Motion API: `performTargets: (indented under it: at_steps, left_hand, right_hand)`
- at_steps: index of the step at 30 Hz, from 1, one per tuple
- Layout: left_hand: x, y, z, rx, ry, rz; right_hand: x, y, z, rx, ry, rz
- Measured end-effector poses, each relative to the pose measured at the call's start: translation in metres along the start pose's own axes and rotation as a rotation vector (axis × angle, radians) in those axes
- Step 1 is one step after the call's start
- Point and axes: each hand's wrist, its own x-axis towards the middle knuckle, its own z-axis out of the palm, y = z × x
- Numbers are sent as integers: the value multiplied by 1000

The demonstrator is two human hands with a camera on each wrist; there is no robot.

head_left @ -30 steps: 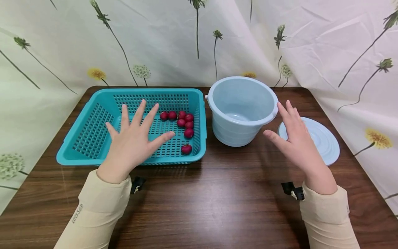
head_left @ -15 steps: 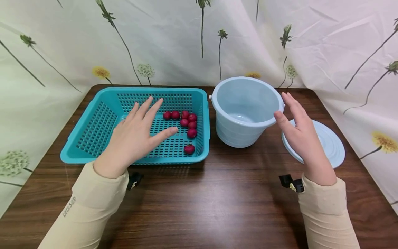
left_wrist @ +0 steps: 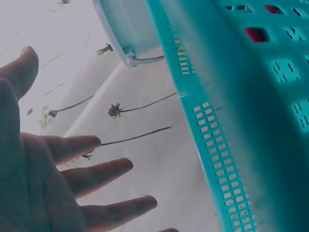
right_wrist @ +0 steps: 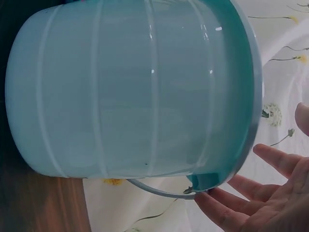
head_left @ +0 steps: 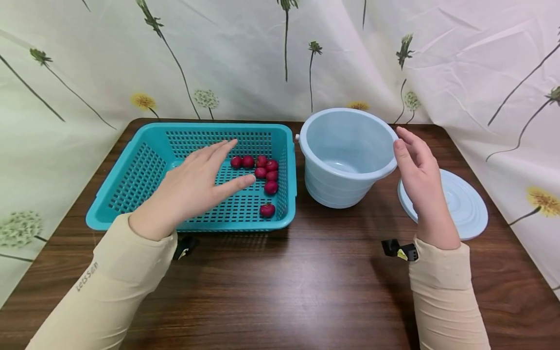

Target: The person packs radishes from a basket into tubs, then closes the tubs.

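Observation:
My left hand hovers over the turquoise slotted basket, fingers extended and thumb apart, holding nothing. Several small round dark-red fruits or vegetables, one of them, lie in the basket's right part. To the right of the basket stands a light-blue bucket, upright and without its cover. My right hand is raised at the bucket's right side, fingertips right by the rim, fingers loosely bent and thumb apart. In the right wrist view its fingers overlap the handle joint, and the thin bucket handle hangs down behind.
A round light-blue lid lies on the right of the brown wooden table, partly behind my right hand. White cloth with a dandelion print hangs along the back and sides. Black camera mounts sit at both wrists.
My left hand has turned and its spread fingers have drawn closer together. The right hand has come closer to the bucket's rim. The view has shifted slightly; basket, bucket and lid stay put.

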Motion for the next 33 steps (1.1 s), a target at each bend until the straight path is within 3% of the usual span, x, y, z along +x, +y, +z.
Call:
performTargets:
  at_steps: [8,15,23,33]
  left_hand:
    - [10,2,-6,-70,-97,59]
    - [20,2,-11,-70,-157,107]
    - [41,5,-12,-89,-259,187]
    - [68,3,-5,-85,-389,204]
  right_hand:
    - [5,5,0,11,19,71]
    - [11,18,6,24,-21,115]
    - [16,22,11,114,3,179]
    - [18,24,15,298,39,222]
